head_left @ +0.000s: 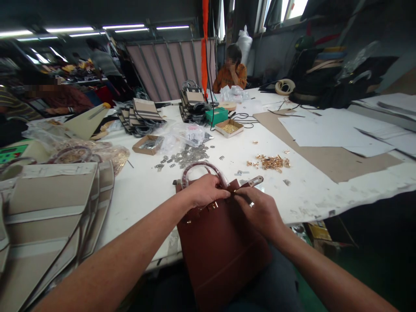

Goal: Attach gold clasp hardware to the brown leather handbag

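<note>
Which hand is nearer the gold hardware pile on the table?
Right. The right hand grips the brown bag's strap just below and left of the gold pile; the left hand is farther left, on the bag's top edge.

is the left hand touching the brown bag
Touching. The head view shows the left hand resting on the top edge of the brown bag, fingers curled over it beside the handle, no gap visible.

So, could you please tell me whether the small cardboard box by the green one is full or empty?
Partly full: the cardboard box holds gold-coloured bits.
</note>
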Tool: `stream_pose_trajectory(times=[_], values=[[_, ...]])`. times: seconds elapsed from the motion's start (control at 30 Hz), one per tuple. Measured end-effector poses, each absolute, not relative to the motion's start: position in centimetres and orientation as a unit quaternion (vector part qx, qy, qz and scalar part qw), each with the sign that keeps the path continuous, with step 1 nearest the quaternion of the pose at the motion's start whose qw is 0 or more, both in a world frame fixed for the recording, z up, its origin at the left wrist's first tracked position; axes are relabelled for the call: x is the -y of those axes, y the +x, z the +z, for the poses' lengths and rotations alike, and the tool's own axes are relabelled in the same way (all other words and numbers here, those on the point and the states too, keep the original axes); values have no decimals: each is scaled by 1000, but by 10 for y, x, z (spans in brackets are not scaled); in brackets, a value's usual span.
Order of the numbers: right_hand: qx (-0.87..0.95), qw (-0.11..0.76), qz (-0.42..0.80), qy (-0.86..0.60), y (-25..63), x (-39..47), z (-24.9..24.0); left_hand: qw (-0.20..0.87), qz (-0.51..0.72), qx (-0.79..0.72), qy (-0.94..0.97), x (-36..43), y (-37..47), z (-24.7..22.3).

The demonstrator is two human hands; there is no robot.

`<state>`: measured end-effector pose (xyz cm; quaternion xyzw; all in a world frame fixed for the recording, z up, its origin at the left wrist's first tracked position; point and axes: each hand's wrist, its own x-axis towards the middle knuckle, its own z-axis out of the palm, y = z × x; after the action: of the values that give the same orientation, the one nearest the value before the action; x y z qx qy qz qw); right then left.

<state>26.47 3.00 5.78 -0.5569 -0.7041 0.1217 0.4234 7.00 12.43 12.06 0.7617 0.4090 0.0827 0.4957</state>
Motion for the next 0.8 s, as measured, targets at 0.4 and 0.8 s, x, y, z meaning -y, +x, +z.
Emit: stream_pose_trajectory(times=[0.4, 0.8], values=[[742, 384, 47, -548, 260, -28, 54, 590, 140, -373, 702, -116, 65, 110], [711, 403, 112, -566, 257, -33, 69, 459, 128, -388, 789, -109, 67, 129]])
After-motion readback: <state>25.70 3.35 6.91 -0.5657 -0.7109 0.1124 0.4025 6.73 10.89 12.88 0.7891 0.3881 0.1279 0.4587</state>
